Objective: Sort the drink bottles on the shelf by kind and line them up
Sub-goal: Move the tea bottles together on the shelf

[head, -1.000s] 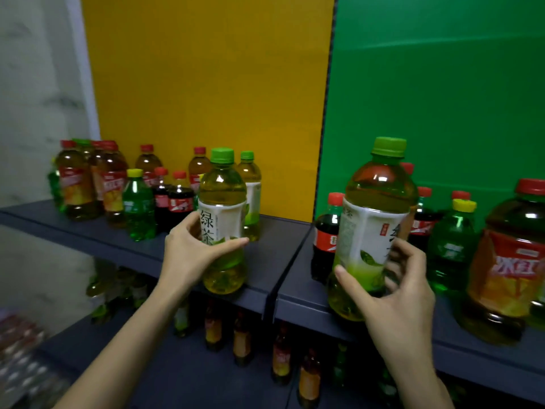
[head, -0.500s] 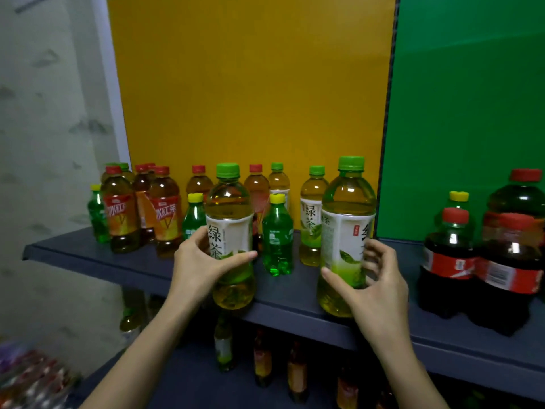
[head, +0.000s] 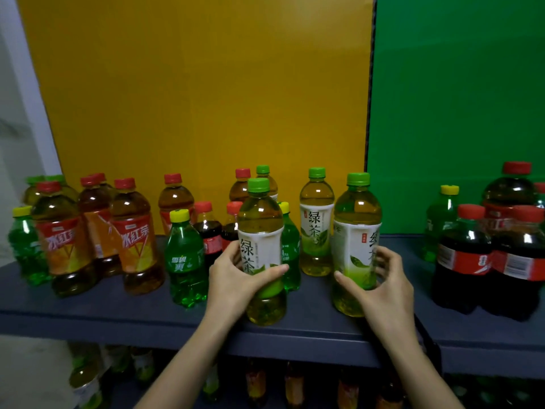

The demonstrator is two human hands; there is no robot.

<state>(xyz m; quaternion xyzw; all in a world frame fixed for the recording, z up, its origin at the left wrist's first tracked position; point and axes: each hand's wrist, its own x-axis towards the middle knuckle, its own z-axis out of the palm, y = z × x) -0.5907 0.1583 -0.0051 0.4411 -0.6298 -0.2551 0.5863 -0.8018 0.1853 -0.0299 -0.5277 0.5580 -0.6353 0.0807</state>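
Observation:
My left hand [head: 236, 276] grips a green-tea bottle [head: 261, 225] with a green cap and white label, near the front edge of the dark shelf [head: 118, 305]. My right hand [head: 383, 287] grips a second green-tea bottle [head: 355, 219] just to its right. Both stand upright; whether their bases touch the shelf I cannot tell. A third green-tea bottle [head: 316, 219] stands behind, between the two. Red-capped iced-tea bottles [head: 134, 231] with orange labels cluster at the left, among small green soda bottles [head: 184, 261] with yellow caps.
Dark cola bottles [head: 469, 255] with red caps stand at the right, with a green soda bottle [head: 442, 216] and an iced-tea bottle [head: 510, 196] behind. Small colas [head: 209, 231] sit mid-shelf. Yellow and green panels back the shelf. A lower shelf holds more bottles [head: 256, 385].
My right hand has carried its green-tea bottle left from the green-backed section and lowered it beside the bottle in my left hand. The view has swung left with it.

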